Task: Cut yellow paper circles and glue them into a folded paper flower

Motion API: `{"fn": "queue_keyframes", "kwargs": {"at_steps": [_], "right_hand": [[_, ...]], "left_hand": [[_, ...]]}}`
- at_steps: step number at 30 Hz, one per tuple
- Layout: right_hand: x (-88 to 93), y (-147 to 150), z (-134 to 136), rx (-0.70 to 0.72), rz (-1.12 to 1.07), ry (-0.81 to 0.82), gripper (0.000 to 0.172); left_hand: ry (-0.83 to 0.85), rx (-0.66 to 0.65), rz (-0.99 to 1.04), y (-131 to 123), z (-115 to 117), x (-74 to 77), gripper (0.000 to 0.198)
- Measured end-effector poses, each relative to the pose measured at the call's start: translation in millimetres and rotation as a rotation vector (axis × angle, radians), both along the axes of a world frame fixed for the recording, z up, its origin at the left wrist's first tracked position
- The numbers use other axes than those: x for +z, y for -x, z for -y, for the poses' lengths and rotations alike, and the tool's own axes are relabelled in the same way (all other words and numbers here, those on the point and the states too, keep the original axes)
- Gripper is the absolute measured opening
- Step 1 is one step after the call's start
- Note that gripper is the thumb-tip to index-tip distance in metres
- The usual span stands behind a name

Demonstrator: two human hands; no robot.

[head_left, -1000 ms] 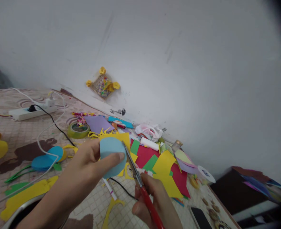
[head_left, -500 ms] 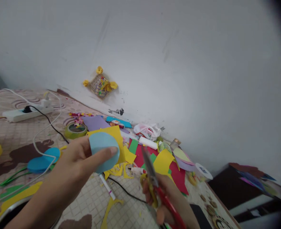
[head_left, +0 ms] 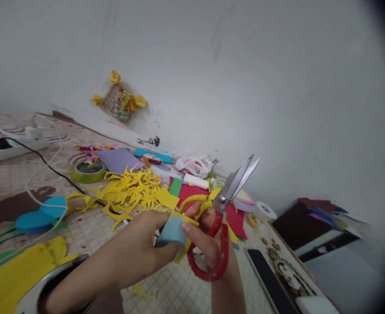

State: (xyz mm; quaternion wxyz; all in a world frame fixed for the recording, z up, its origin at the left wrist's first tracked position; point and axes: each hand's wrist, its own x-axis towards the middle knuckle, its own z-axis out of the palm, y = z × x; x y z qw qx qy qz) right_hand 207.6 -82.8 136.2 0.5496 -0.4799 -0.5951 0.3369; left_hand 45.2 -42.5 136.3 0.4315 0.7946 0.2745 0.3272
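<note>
My left hand (head_left: 149, 246) is closed on a light blue paper disc (head_left: 172, 231) laid against a piece of yellow paper (head_left: 181, 254). The papers look bent between the two hands. My right hand (head_left: 208, 244) holds scissors (head_left: 222, 199) with one red and one yellow handle. Their blades point up and away, slightly parted, and apart from the papers. The right thumb also presses on the edge of the held papers. Behind the hands lies a heap of yellow paper scraps (head_left: 136, 192).
A tape roll (head_left: 88, 171), purple paper (head_left: 118, 160), red paper (head_left: 235, 220) and blue paper discs (head_left: 37, 220) lie on the table. A power strip (head_left: 15, 147) with cables is at left. A phone (head_left: 271, 279) lies at right. The wall (head_left: 245, 87) stands behind.
The right hand has come up and left to meet the papers, its scissors turned up and away. The left hand has moved right and down. The view has shifted, uncovering the yellow scraps.
</note>
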Motion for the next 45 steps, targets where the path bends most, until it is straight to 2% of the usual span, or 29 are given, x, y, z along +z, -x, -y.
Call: {"fn": "queue_keyframes", "kwargs": {"at_steps": [6, 9, 12, 14, 19, 22, 26, 30, 33, 36, 45], "right_hand": [[-1.4, 5.9, -4.7, -0.09, 0.008, -0.035, 0.023], [-5.5, 8.7, -1.7, -0.02, 0.029, -0.07, 0.031], [-15.4, 11.9, 0.5, 0.111, 0.168, 0.001, 0.039], [-23.1, 15.6, -0.4, 0.142, 0.265, 0.042, 0.043], [-31.5, 23.8, -2.8, 0.192, 0.34, 0.101, 0.049], [-31.0, 24.8, 0.3, 0.168, 0.371, 0.12, 0.052], [-30.7, 24.1, 1.6, 0.083, 0.408, 0.119, 0.056], [-27.6, 24.5, -4.0, 0.138, 0.419, 0.073, 0.062], [-21.2, 27.0, -3.3, 0.161, 0.346, 0.066, 0.059], [-15.1, 29.1, 1.3, 0.15, 0.313, 0.051, 0.055], [-15.0, 26.6, -2.1, 0.199, 0.307, 0.059, 0.066]], "left_hand": [[0.165, -0.035, 0.167, 1.9, -5.3, 11.3, 0.021], [0.226, 0.119, 0.305, 10.7, -12.8, 11.1, 0.023], [0.266, 0.339, 0.498, 24.6, -20.7, 12.5, 0.019], [0.291, 0.444, 0.634, 33.1, -22.2, 17.3, 0.016], [0.307, 0.569, 0.83, 43.7, -14.9, 33.1, 0.01], [0.311, 0.561, 0.841, 45.2, -11.6, 34.8, 0.011], [0.318, 0.484, 0.794, 42.7, -11.7, 27.0, 0.016], [0.284, 0.419, 0.712, 36.8, -10.5, 17.4, 0.019], [0.224, 0.418, 0.624, 31.8, -7.1, 13.8, 0.022], [0.18, 0.417, 0.55, 27.5, -3.5, 13.2, 0.023], [0.157, 0.409, 0.524, 26.5, -1.2, 14.7, 0.024]]}}
